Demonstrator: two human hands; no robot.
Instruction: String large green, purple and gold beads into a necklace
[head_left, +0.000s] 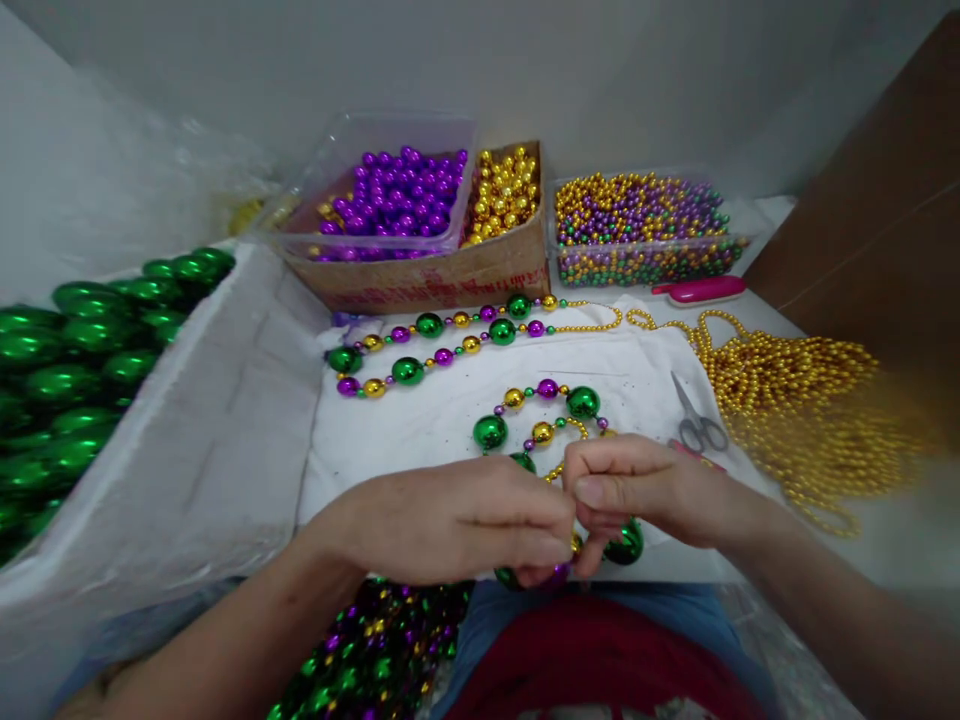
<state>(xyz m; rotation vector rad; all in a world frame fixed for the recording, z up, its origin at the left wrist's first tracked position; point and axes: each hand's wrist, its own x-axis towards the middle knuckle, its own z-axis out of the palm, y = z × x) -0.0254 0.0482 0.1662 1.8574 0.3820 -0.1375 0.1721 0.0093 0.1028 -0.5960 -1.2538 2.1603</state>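
Both hands meet over the near edge of a white cloth (405, 440). My left hand (465, 520) is closed, fingers pinched on a bead necklace (491, 432) of green, gold and purple beads. Against it, my right hand (630, 490) is closed too, pinching the same necklace. Its larger beads hang below the fingers, and the rest loops on the cloth beyond them. The exact spot gripped is hidden by the fingers. Farther back lies a second bead necklace (407, 371), stretched out with a thin gold strand at its right end.
At the back stand a tub of purple beads (405, 200), a cardboard box (420, 285) with gold beads, and a tub of small mixed beads (645, 225). Scissors (701, 425), a pink-handled tool (705, 290) and gold bead strands (802, 390) lie right. A white foam box (202, 420) holds green beads.
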